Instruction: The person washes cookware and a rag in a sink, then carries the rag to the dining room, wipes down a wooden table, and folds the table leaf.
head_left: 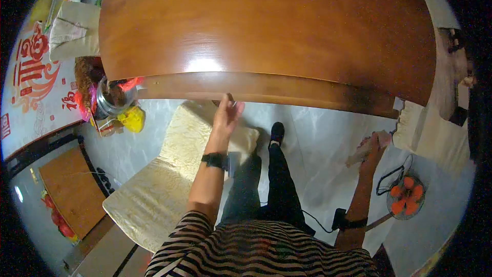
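A polished brown wooden table fills the upper middle of the head view. Just at its front edge is my left hand, fingers stretched and apart with nothing in them; whether it touches the wood I cannot tell. On the right, below the table's corner, my right hand is closed around a pale, pinkish cloth that hangs to the left of the fingers. A cream-covered chair stands under my left forearm, against my leg.
Beside the right hand is another cream-covered chair. A fan with orange blades is on the floor at the right, near a cable. At the left are a clear container, a yellow bag and a red-patterned white surface.
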Tool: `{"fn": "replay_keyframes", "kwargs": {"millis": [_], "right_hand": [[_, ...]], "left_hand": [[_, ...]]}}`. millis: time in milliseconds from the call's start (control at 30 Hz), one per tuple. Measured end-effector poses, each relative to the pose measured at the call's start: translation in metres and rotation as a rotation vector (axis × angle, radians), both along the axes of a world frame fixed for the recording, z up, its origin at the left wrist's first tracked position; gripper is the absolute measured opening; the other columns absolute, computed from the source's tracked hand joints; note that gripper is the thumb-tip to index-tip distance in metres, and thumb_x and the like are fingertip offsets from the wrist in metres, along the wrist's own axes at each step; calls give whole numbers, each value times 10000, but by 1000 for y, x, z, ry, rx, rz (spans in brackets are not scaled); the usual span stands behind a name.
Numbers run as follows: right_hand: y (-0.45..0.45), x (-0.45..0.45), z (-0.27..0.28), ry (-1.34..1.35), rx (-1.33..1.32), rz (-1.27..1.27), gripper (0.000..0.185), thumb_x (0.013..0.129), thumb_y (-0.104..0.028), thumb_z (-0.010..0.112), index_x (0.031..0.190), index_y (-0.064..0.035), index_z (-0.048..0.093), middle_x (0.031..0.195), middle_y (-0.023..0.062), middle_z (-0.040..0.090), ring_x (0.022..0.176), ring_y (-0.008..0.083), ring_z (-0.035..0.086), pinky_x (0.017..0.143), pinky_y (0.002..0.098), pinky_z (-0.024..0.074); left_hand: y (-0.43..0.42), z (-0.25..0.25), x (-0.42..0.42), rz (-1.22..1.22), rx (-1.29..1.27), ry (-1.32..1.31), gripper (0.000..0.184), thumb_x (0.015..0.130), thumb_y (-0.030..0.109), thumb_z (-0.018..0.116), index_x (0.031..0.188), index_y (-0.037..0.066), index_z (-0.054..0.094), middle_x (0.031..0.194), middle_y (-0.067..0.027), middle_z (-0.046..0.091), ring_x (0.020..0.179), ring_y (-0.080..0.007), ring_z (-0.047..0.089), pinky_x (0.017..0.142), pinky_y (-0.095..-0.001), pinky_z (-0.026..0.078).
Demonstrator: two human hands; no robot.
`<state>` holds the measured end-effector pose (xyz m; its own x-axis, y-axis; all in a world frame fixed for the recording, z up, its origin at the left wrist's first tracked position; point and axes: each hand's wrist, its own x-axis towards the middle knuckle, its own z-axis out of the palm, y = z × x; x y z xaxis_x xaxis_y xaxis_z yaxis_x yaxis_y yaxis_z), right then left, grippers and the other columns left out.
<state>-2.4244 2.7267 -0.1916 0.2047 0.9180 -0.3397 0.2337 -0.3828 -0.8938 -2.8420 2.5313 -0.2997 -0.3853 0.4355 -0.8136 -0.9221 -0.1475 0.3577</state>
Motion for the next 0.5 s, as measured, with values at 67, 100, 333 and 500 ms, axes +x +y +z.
{"fn": "replay_keyframes", "kwargs": {"millis": [67,100,333,500], "right_hand": [[17,-20,3,-227,131,158,476,822,-268,631,1182,-67,393,1058,101,500,933,211,513,786,351,471],[23,-33,5,-218,168,213,511,807,-275,650,1195,-62,395,1037,95,511,951,202,507,804,337,459],[77,-59,-40,-526,258,284,546,764,-307,694,1159,1,475,1083,119,522,1000,216,477,856,328,406],[115,-65,-101,-888,552,560,506,782,-320,666,1112,36,522,1106,176,541,1012,302,493,873,353,379]], "left_hand": [[13,1,2,16,36,44,300,879,347,563,909,48,569,868,-62,567,885,-259,569,883,-389,496],[12,-5,4,30,76,41,304,884,333,558,937,34,562,893,-75,572,908,-271,567,904,-400,485],[17,-29,-9,89,176,-162,294,890,103,474,1142,-47,453,1171,-224,496,1165,-343,446,1000,-463,397],[32,-59,-14,137,400,-137,347,854,52,485,1182,-33,410,1258,-216,433,1195,-365,406,1003,-522,370]]}}
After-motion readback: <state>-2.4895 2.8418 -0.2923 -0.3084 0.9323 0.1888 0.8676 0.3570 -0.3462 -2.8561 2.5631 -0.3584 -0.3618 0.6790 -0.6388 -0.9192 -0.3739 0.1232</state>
